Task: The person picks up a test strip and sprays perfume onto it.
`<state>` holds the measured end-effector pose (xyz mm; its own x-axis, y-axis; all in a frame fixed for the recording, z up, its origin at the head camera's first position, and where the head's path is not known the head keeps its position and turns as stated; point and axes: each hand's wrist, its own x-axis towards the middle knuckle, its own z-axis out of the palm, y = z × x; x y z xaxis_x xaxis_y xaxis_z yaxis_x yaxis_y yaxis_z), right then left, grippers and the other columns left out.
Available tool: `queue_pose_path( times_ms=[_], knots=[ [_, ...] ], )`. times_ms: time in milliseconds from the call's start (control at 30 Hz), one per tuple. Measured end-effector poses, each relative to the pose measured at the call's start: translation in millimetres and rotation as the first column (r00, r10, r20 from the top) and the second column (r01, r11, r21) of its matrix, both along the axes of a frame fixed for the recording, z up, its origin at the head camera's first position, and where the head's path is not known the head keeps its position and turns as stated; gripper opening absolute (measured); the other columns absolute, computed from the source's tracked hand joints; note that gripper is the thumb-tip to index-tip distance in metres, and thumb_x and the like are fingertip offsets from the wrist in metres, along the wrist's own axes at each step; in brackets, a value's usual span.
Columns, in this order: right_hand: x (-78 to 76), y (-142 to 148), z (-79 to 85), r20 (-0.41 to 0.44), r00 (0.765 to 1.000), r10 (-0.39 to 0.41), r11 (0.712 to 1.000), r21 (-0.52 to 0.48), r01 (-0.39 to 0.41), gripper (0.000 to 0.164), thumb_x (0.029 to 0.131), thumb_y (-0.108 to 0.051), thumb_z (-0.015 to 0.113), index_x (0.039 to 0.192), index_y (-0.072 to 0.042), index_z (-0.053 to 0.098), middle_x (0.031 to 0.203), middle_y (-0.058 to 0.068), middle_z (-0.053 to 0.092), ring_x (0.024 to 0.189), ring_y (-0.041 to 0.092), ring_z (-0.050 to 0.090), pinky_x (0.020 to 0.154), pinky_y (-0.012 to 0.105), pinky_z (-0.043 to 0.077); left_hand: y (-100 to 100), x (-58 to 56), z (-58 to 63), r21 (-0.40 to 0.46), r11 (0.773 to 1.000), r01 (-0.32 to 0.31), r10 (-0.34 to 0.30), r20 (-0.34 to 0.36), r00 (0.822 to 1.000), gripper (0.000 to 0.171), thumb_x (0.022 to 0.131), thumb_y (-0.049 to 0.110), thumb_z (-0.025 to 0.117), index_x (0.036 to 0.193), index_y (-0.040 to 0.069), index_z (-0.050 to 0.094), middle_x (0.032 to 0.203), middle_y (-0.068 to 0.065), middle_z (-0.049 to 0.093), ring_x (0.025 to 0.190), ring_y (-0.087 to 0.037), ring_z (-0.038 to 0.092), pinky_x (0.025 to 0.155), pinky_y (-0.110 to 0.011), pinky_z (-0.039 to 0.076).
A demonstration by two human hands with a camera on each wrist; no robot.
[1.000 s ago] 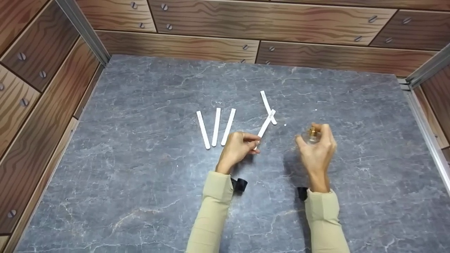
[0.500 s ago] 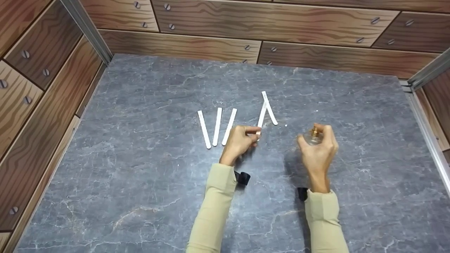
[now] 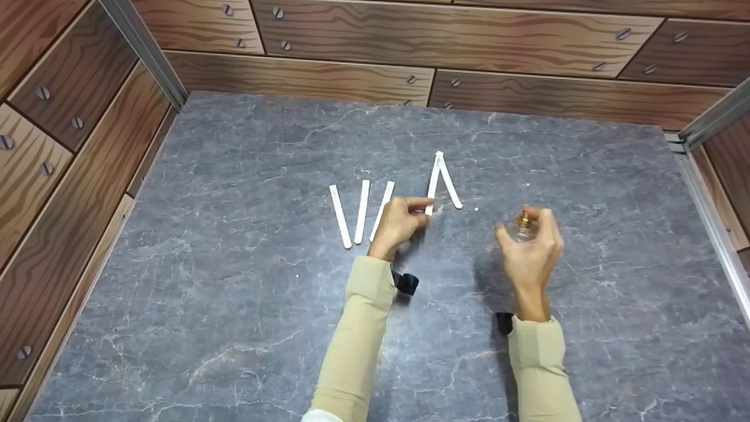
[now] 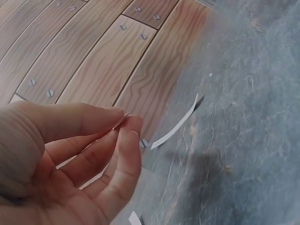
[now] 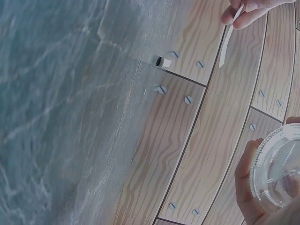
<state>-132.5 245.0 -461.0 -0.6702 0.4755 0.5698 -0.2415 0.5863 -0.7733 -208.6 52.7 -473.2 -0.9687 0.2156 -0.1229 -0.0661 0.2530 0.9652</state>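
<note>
My left hand (image 3: 399,221) pinches the lower end of a white paper tester strip (image 3: 433,180) between thumb and fingers. That strip's far end meets the top of another strip (image 3: 451,185) lying on the table, forming an upside-down V in the head view; I cannot tell whether they touch. In the right wrist view the held strip (image 5: 227,47) hangs out from the fingertips. My right hand (image 3: 530,249) grips a clear glass perfume bottle (image 3: 523,230) with a gold spray neck. Its round ribbed glass base (image 5: 269,173) faces the right wrist camera.
To the left, three more white strips (image 3: 340,217) lie fanned out on the grey marbled table (image 3: 234,281), the nearest partly behind the left hand. Tiny white specks dot the surface near the bottle. Wood-patterned walls (image 3: 351,35) border the table at the back and sides.
My left hand has moved forward, away from the body, with its strip. The strip's far end has shifted from crossing the lying strip low down to its top. The right hand has barely moved.
</note>
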Motion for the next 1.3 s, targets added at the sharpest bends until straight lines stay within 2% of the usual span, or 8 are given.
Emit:
queue_pose_path(
  times_ms=[133,300,567,967,1133,1300],
  knots=[
    [0.4,0,0.0,-0.005,1.000,0.003,1.000,0.005,-0.003,0.040,0.065,0.017,0.082,0.099,0.012,0.062,0.089,0.021,0.067,0.083,0.026,0.060,0.079,0.025,0.047,3,-5.3,-0.1,0.008,1.000,-0.015,0.015,0.031,0.999,0.039,0.080,-0.012,0.066,0.117,-0.002,0.074,0.104,-0.013,0.075,0.081,-0.016,0.066,0.063,-0.016,0.049],
    [0.8,0,-1.2,-0.009,1.000,0.004,1.000,0.010,-0.004,0.039,0.065,0.017,0.080,0.099,0.012,0.061,0.090,0.023,0.067,0.083,0.032,0.062,0.080,0.030,0.048,6,-11.5,-2.1,-0.016,1.000,-0.025,0.026,0.048,0.999,0.039,0.080,-0.012,0.067,0.116,-0.001,0.075,0.104,-0.013,0.075,0.080,-0.014,0.066,0.065,-0.016,0.050],
    [-0.1,-2,-2.2,0.000,1.000,0.009,1.000,0.002,-0.009,0.039,0.065,0.016,0.080,0.099,0.011,0.061,0.090,0.021,0.066,0.085,0.033,0.063,0.080,0.026,0.048,8,-19.9,-8.1,-0.032,0.998,-0.056,0.057,0.033,0.998,0.036,0.082,-0.013,0.069,0.116,-0.003,0.074,0.102,-0.016,0.074,0.092,-0.018,0.067,0.074,-0.018,0.053],
    [0.5,0,-2.8,-0.021,1.000,0.021,1.000,0.001,-0.021,0.039,0.065,0.015,0.082,0.099,0.011,0.063,0.089,0.021,0.067,0.082,0.030,0.062,0.078,0.020,0.047,11,-30.3,-16.4,-0.100,0.993,-0.065,0.070,0.044,0.997,0.035,0.081,-0.009,0.075,0.115,0.000,0.076,0.097,-0.012,0.074,0.082,-0.010,0.061,0.070,-0.014,0.049],
    [0.6,2,-1.7,-0.037,0.999,0.021,1.000,0.016,-0.021,0.038,0.066,0.017,0.080,0.099,0.012,0.062,0.088,0.020,0.067,0.082,0.030,0.061,0.080,0.021,0.047,15,-35.7,-16.0,-0.050,0.996,-0.077,0.080,0.073,0.994,0.036,0.081,-0.013,0.072,0.115,-0.003,0.075,0.090,-0.009,0.071,0.070,-0.006,0.058,0.065,-0.016,0.053],
    [0.7,1,-0.9,-0.028,0.999,0.028,0.999,0.018,-0.028,0.037,0.066,0.016,0.080,0.099,0.013,0.062,0.089,0.022,0.067,0.082,0.030,0.062,0.080,0.022,0.047,18,-39.2,-17.0,0.045,0.994,-0.100,0.092,0.150,0.984,0.037,0.085,-0.017,0.064,0.121,-0.007,0.070,0.087,-0.009,0.067,0.058,-0.008,0.058,0.054,-0.018,0.054]
  ],
)
